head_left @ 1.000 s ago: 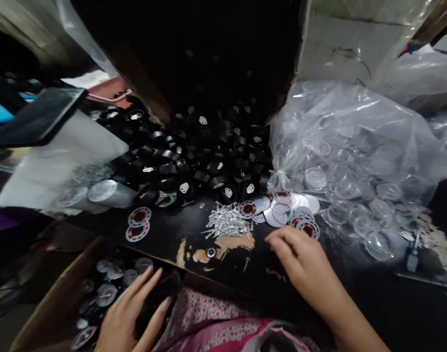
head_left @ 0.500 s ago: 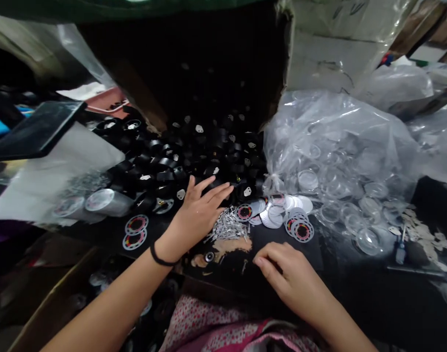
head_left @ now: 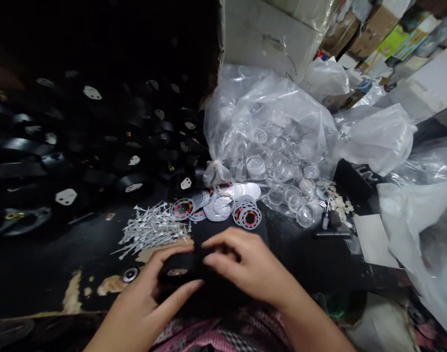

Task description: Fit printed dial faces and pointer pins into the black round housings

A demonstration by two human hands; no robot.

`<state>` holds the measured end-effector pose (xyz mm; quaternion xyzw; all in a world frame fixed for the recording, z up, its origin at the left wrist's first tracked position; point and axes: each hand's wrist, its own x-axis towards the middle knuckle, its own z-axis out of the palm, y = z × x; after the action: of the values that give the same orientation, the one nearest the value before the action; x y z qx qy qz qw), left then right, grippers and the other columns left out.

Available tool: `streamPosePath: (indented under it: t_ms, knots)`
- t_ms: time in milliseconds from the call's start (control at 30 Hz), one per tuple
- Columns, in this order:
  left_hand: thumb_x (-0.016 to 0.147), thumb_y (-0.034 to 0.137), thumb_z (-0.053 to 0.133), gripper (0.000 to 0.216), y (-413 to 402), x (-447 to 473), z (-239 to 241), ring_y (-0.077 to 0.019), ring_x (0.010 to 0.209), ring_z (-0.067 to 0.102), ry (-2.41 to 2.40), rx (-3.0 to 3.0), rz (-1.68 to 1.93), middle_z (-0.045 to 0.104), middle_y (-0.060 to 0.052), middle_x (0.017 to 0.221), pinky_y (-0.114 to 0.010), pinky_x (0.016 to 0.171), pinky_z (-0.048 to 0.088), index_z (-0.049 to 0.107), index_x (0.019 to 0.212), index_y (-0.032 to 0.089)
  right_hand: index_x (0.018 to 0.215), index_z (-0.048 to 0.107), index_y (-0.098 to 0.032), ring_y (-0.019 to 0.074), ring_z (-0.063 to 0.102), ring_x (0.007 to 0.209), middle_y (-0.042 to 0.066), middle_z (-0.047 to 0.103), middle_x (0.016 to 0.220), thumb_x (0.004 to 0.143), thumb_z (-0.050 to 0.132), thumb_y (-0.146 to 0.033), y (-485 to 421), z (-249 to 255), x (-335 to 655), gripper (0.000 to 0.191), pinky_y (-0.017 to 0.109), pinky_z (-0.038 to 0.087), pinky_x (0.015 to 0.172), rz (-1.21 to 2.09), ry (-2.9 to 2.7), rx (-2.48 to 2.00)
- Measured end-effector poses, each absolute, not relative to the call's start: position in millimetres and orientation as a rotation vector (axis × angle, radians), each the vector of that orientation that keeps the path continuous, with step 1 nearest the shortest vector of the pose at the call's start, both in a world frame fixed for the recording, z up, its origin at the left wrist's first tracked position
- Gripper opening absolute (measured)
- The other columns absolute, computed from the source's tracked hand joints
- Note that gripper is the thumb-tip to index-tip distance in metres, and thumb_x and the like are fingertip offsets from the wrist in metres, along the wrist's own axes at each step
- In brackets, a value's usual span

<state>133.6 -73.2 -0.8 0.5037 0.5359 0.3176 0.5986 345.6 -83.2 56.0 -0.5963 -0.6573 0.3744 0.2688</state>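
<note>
My left hand (head_left: pixel 144 298) holds black case (head_left: pixel 187 266), thumb and finger wide, near desk (head_left: pixel 32 286) front edge, likely to steady it. Right hand (head_left: pixel 248 261) narrow, cannot tell if gripping. Pointers (head_left: pixel 153 227) heaped close, probably for reach.

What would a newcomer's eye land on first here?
Probably the big clear bag full of round caps, beyond the right hand. Next comes the spiky heap of pale pins ahead of the left hand, with printed discs to the heap's right. The left hand seems to hold a black part, though it's dark there.
</note>
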Motion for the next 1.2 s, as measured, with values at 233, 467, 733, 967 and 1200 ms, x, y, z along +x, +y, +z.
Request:
streamPosePath:
  t_ms: [233,467,733,967,1200]
  knots:
    - [0.071,0.040,0.086,0.045,-79.4,161.6,12.6,-0.0236,0.086,0.075,1.036,0.407,0.748,0.078,-0.007,0.109,-0.031,0.076,0.061,0.071,0.112,0.028,0.122,0.061,-0.016,0.0303,0.061,0.112,0.014,0.059,0.119,0.086,0.070,-0.019,-82.2,30.6,389.0,0.037,0.051,0.049,0.098,0.461,-1.729,-2.178]
    - [0.087,0.047,0.070,0.029,-77.9,169.3,19.9,-0.0255,0.104,0.073,0.968,0.271,0.848,0.079,-0.007,0.108,-0.036,0.094,0.059,0.076,0.103,0.023,0.117,0.065,-0.020,0.0204,0.066,0.102,0.008,0.068,0.110,0.093,0.054,-0.013,-89.2,29.7,380.2,0.027,0.036,0.053,0.091,0.639,-1.582,-1.803]
    - [0.087,0.052,0.069,0.035,-74.6,175.6,25.8,-0.0229,0.111,0.071,0.929,0.370,0.900,0.080,-0.008,0.110,-0.028,0.097,0.056,0.079,0.102,0.022,0.129,0.061,-0.021,0.0168,0.066,0.063,-0.003,0.066,0.066,0.093,0.054,-0.023,-73.0,33.3,384.0,0.036,0.031,0.052,0.069,0.774,-1.462,-1.860]
    - [0.084,0.055,0.070,0.036,-75.8,175.2,21.9,-0.0230,0.113,0.070,0.949,0.417,0.919,0.080,-0.006,0.109,-0.030,0.101,0.053,0.079,0.100,0.024,0.089,0.066,-0.021,0.0120,0.062,0.065,0.003,0.068,0.096,0.091,0.063,-0.032,-71.6,39.2,396.1,0.012,0.026,0.050,0.061,0.648,-1.285,-1.727]
    - [0.084,0.055,0.070,0.035,-72.9,177.7,29.1,-0.0268,0.118,0.067,0.875,0.494,0.991,0.078,-0.005,0.111,-0.038,0.111,0.046,0.078,0.101,0.025,0.089,0.067,-0.021,0.0142,0.064,0.079,-0.001,0.069,0.082,0.095,0.059,-0.026,-73.0,54.6,366.3,0.011,0.027,0.049,0.075,0.770,-1.430,-1.616]
